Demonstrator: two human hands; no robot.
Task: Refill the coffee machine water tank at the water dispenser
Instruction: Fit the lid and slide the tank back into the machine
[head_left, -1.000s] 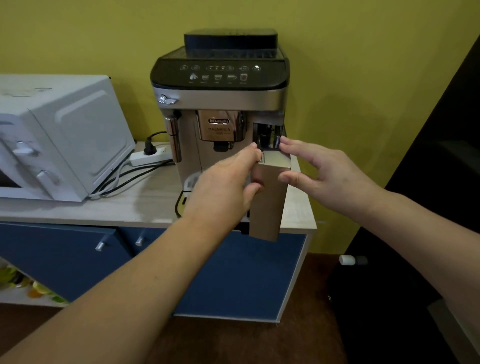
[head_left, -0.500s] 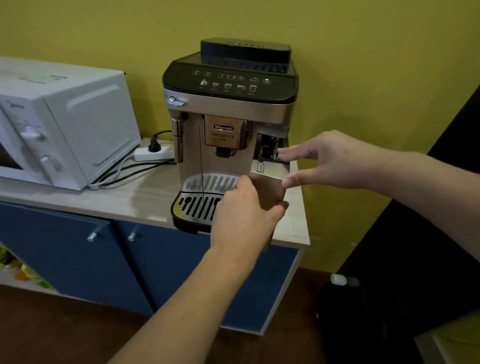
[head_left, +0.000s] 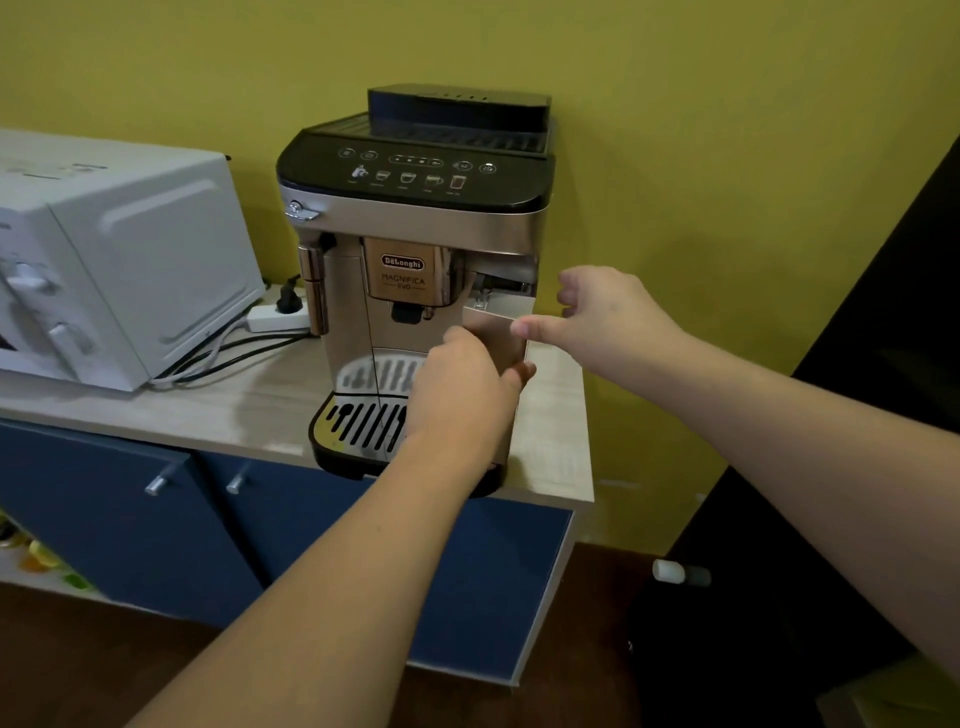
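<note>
Coffee machine (head_left: 415, 249) – boxy, brushed metal front w/ glossy black top, slotted drip tray – sits on pale wood-grain counter (head_left: 556, 441). Water tank (head_left: 501, 332), flat metallic-faced panel, sits at machine's front right corner, top edge tilted out a bit. Left hand (head_left: 462, 395) wrapped round tank's lower part, fingers curled shut on it. Right hand (head_left: 597, 312) at tank's upper right edge – thumb tip touching the panel, other fingers loosely bent, apart from it. White microwave (head_left: 114, 260) to the left.
</note>
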